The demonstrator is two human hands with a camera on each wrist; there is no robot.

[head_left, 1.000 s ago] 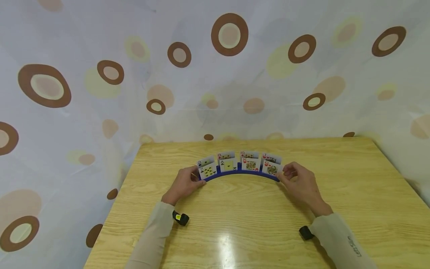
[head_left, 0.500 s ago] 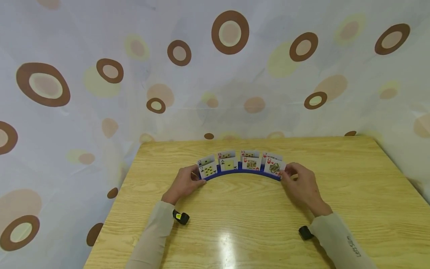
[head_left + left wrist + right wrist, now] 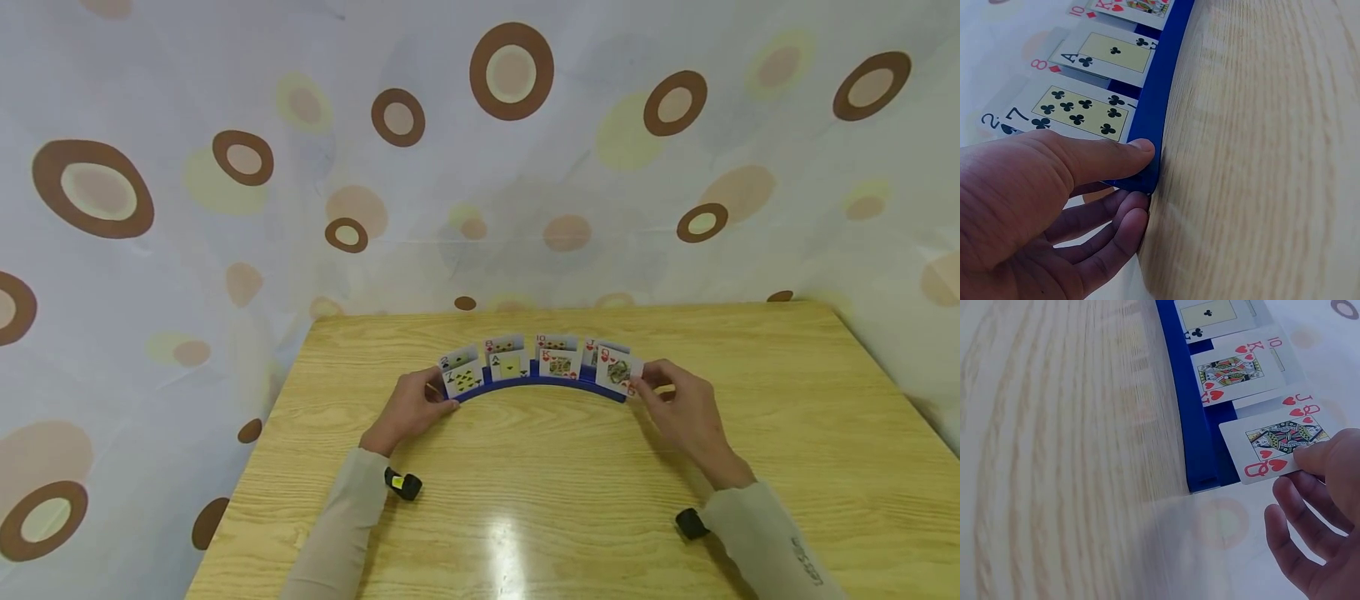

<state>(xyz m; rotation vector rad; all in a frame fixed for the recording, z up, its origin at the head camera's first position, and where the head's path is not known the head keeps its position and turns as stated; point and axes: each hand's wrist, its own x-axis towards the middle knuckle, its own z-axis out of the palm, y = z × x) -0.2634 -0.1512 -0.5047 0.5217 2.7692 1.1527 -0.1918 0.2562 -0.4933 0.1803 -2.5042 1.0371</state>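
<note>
A curved blue card holder [image 3: 517,383] stands on the table with playing cards upright in two rows. My left hand [image 3: 411,408] grips its left end, thumb on the front edge and fingers behind, beside the seven of clubs [image 3: 1079,112]. At the other end my right hand [image 3: 682,412] pinches the queen of hearts [image 3: 1285,440] by its side. In the right wrist view the queen's lower edge shows whole, above the holder's front strip. Behind it, the jack of hearts [image 3: 590,354] is partly covered. The king of hearts [image 3: 560,364] and ace of clubs [image 3: 510,365] stand between.
The wooden table [image 3: 525,467] reaches back to a sheet [image 3: 435,183] patterned with brown rings. In the back row, the eight of diamonds [image 3: 504,343] and ten of diamonds [image 3: 557,342] show above the front cards. A black strap device [image 3: 403,485] sits at the left wrist.
My right hand has taken hold of the queen of hearts and lifted it up and slightly right out of its slot. My left hand stays on the holder's end.
</note>
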